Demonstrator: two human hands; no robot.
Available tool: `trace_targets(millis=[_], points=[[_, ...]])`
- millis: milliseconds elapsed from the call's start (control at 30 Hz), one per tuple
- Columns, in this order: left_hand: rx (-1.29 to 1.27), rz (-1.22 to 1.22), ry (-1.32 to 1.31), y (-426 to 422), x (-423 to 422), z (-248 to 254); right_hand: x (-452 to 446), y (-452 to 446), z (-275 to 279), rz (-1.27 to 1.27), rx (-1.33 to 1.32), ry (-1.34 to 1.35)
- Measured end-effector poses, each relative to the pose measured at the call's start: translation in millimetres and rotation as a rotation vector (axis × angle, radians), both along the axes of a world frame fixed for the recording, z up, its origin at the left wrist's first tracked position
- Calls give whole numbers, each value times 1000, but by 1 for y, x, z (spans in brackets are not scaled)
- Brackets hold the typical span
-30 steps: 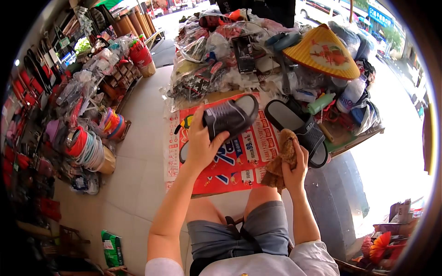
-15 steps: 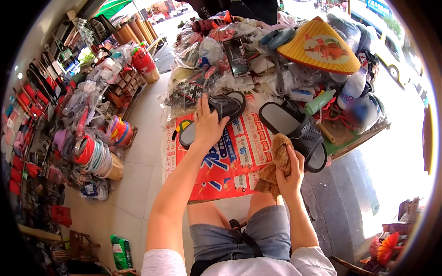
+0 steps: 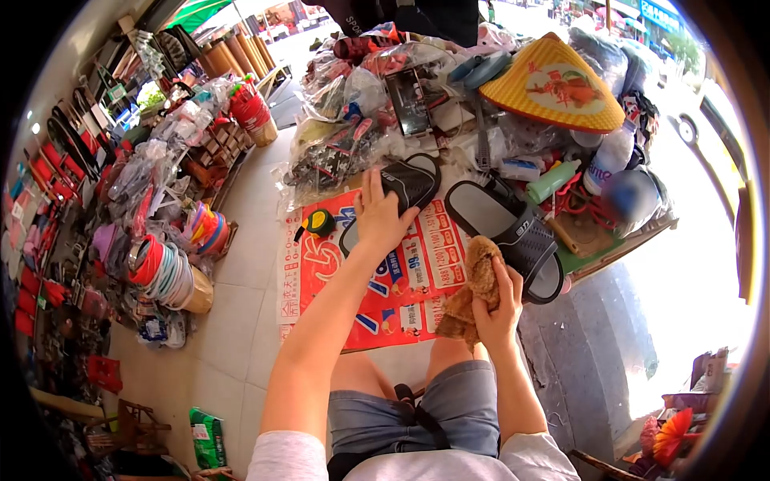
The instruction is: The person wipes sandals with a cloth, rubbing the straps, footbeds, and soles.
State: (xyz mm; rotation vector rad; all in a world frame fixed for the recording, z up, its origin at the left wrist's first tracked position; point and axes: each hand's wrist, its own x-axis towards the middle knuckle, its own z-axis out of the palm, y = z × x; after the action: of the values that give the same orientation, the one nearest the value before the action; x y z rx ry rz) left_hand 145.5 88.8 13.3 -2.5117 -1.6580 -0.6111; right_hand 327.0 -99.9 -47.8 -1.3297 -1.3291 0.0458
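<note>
My left hand (image 3: 382, 215) grips a black slide slipper (image 3: 414, 183) with a grey footbed, covering part of its middle. In my right hand (image 3: 499, 311) is a brown fluffy cloth (image 3: 481, 268), bunched between thumb and fingers and hanging down below them. The other black slipper (image 3: 525, 240) lies right beside the cloth, tilted toward the lower right, its strap facing up. A yellow and black tape measure (image 3: 319, 224) rests to the left of my left hand. Beneath these is a red and white printed sheet (image 3: 321, 276) with Chinese characters.
Plastic-wrapped goods (image 3: 345, 92) are heaped behind the slippers, with a yellow conical hat (image 3: 553, 88) on top. A green bottle (image 3: 553, 181) stands near the right slipper. Shelves of small wares (image 3: 136, 184) line the left side. A street lies beyond, at the right.
My left hand and its slipper have shifted right and slightly up, away from the tape measure. My right hand and the cloth have moved slightly left and down.
</note>
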Motion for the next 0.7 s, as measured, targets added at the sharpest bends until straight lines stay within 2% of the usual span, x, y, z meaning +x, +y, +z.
trace_targets(millis=[67, 100, 167, 233, 333, 400, 433, 500, 600, 667, 700], points=[[116, 68, -295, -7, -1, -1, 0, 0, 1, 3, 7, 0], [117, 68, -293, -13, 0, 1, 0, 0, 1, 6, 12, 0], [435, -237, -405, -28, 8, 14, 0, 0, 1, 12, 19, 2], [230, -546, -363, -46, 29, 33, 1, -1, -1, 22, 24, -4], [-191, -609, -456, -50, 73, 22, 3, 1, -11, 21, 90, -17], [-379, -574, -497, -48, 96, 19, 2, 1, -13, 8, 170, 0], [-372, -579, -506, -45, 105, 21, 4, 3, -18, 10, 210, -16], [-709, -708, -506, -37, 117, 24, 6, 2, -21, 12, 209, -29], [-578, -733, -468, -38, 122, 27, 4, 0, -21, 43, 184, -6], [-555, -692, -542, -48, 119, 32, 5, 3, -26, 30, 217, -27], [-485, -683, -696, -51, 115, 35, 6, 4, -26, 37, 219, -28]])
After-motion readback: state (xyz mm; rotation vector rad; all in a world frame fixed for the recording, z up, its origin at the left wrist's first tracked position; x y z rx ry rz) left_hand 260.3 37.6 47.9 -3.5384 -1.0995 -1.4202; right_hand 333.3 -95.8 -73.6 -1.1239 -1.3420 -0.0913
